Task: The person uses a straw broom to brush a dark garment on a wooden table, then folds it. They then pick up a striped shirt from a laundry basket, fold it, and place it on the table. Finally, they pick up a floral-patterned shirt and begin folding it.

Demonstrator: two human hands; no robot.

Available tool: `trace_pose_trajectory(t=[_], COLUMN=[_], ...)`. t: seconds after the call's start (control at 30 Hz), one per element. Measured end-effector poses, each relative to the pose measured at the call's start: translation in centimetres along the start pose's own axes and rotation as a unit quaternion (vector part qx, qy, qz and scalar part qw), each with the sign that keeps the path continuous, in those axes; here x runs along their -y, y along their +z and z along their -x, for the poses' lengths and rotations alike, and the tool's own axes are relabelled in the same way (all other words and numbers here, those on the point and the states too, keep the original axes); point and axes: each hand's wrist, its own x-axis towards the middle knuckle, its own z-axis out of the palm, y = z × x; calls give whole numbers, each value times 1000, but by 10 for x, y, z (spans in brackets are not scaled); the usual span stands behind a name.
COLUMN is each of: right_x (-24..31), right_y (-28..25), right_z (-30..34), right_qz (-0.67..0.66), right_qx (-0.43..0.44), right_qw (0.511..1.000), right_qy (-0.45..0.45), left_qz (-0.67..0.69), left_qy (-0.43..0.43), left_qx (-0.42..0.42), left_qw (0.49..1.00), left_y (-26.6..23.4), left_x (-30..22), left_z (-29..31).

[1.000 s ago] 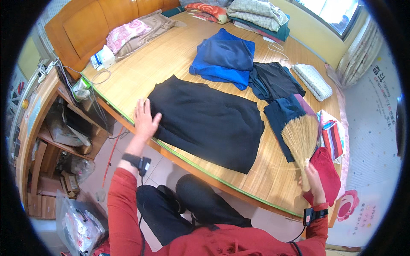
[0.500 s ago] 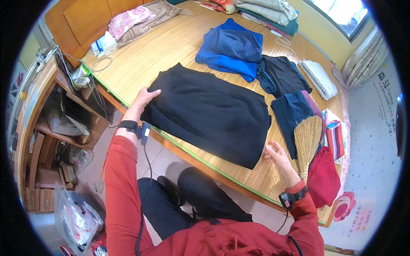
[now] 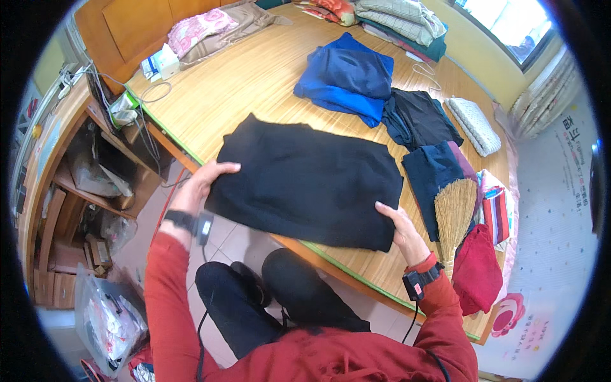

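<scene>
A folded black garment spans the space between my hands, its near edge reaching past the bed's edge. My left hand grips its left side, thumb on top and fingers underneath, hidden by the cloth. On the opposite side, my right hand grips the near right part the same way, thumb over the cloth. Just right of the garment lie folded dark blue clothes and a straw hand broom. What kind of garment the black cloth is, I cannot tell.
A blue folded pile, dark folded trousers, a white knitted piece and a red cloth lie on the bed. Pillows rest by the headboard. Left stands a wooden desk with cables.
My right hand has come in from beside the garment and taken hold of its right side. The garment and my left hand have shifted toward me.
</scene>
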Motion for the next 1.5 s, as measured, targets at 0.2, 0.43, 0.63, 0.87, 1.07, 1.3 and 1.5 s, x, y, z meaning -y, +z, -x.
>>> trace_pose_trajectory(t=[0.2,0.43,0.63,0.87,1.07,1.3,1.5], right_x=[44,170,345,450,249,185,183], right_y=[-11,5,61,143,119,92,121], right_z=[32,11,-90,-291,-474,-535,-487], right_qz=[127,427,666,765,721,751,725], right_qx=[53,31,7,-404,-259,-291,-224], right_qw=[990,894,665,354,601,537,588], right_qy=[-32,-134,-337,-356,-227,-251,-280], left_qz=[-11,16,22,-20,-445,-643,-651], left_qy=[20,154,297,314,425,327,361], left_qx=[44,19,70,80,83,15,-33], left_qw=[999,988,952,946,784,692,667], left_y=[12,74,139,252,158,16,16], left_x=[22,-4,-65,-185,-46,14,21], left_z=[76,125,46,-207,-249,-179,-162])
